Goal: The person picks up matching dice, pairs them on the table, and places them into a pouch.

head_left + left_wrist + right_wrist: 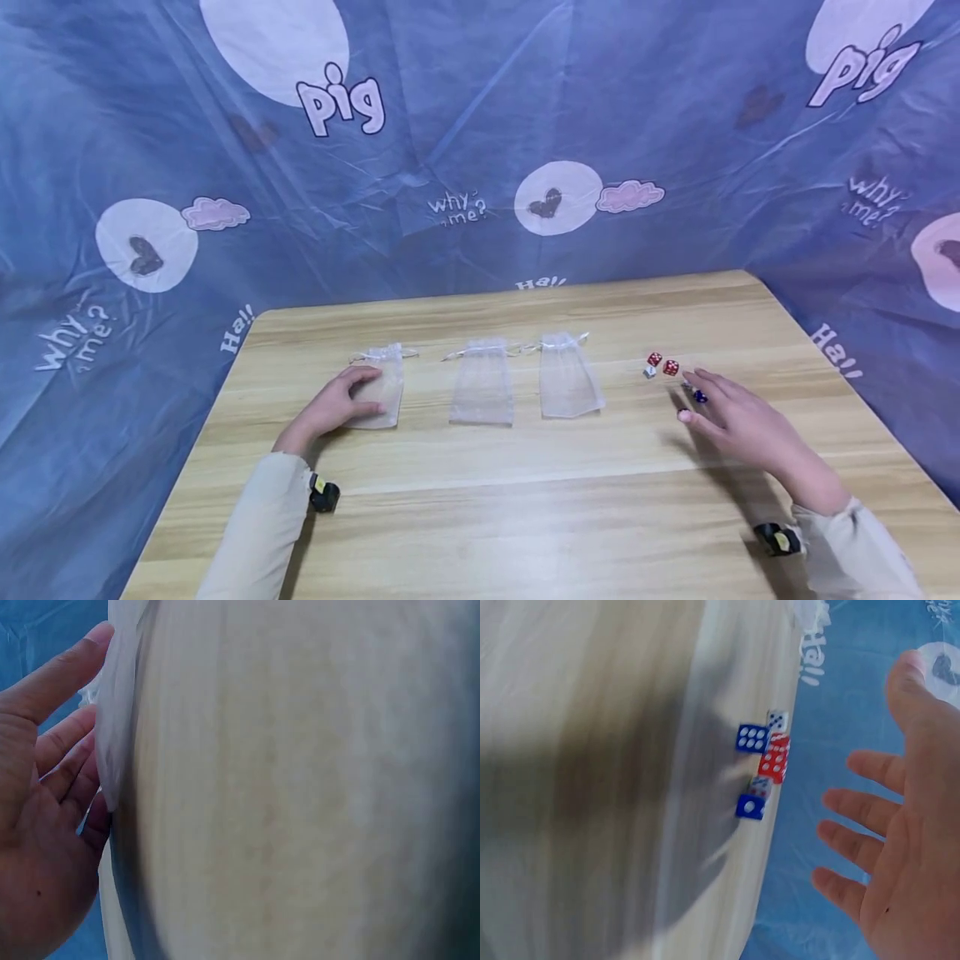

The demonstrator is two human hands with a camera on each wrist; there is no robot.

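Observation:
My left hand (341, 407) rests at the left sheer white drawstring pouch (388, 387). In the left wrist view its fingers (66, 739) are loosely extended, right at the edge of the pouch (120, 712). My right hand (750, 425) hovers over the right part of the table, fingers spread and holding nothing. Below it lies a cluster of small dice: red dice (671, 367), a white die (650, 372) and a blue die (700, 397). The right wrist view shows another blue die (751, 738) next to a red die (773, 763).
Two more sheer pouches lie flat in a row, a middle pouch (482, 383) and a right pouch (568, 379), their drawstrings towards the back. The wooden table (525, 508) ends at a blue printed cloth (450, 125) behind and at the sides.

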